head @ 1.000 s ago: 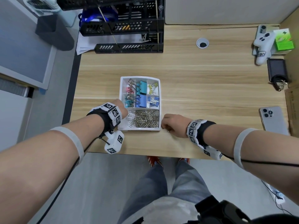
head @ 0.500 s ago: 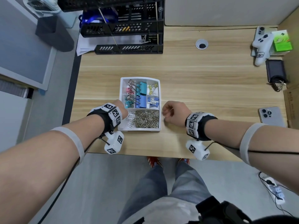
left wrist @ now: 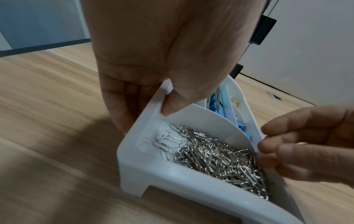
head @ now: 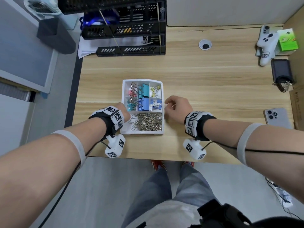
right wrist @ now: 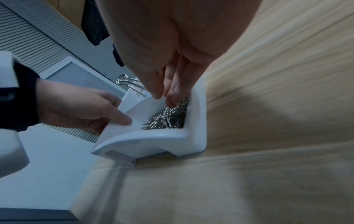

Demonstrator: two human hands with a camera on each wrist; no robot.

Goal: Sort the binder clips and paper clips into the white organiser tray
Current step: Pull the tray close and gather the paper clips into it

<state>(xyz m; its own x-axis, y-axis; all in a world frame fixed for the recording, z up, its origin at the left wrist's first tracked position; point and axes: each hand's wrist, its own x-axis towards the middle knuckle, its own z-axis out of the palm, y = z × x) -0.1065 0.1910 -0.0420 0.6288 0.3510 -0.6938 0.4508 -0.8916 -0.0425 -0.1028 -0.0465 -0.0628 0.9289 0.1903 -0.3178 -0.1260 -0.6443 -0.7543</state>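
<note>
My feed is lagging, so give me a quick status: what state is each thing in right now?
White plastic organiser tray: flat on the desk, compartments filled.
Silver wire paper clips: heaped in the near, wide compartment.
Coloured binder clips: sorted by colour in the far compartments.
Left hand: grips the tray's left wall, thumb inside.
Right hand: fingers curled at the tray's right rim; anything pinched is not clear.
Silver smartphone: face down.

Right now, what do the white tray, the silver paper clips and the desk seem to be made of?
White organiser tray: likely moulded plastic, smooth with a soft sheen, rounded corners and embossed lettering on its wall. Paper clips: bent metal wire, bright silver with sharp glints. Desk: wood-grain surface, matte and pale; whether solid wood or laminate cannot be told.
</note>
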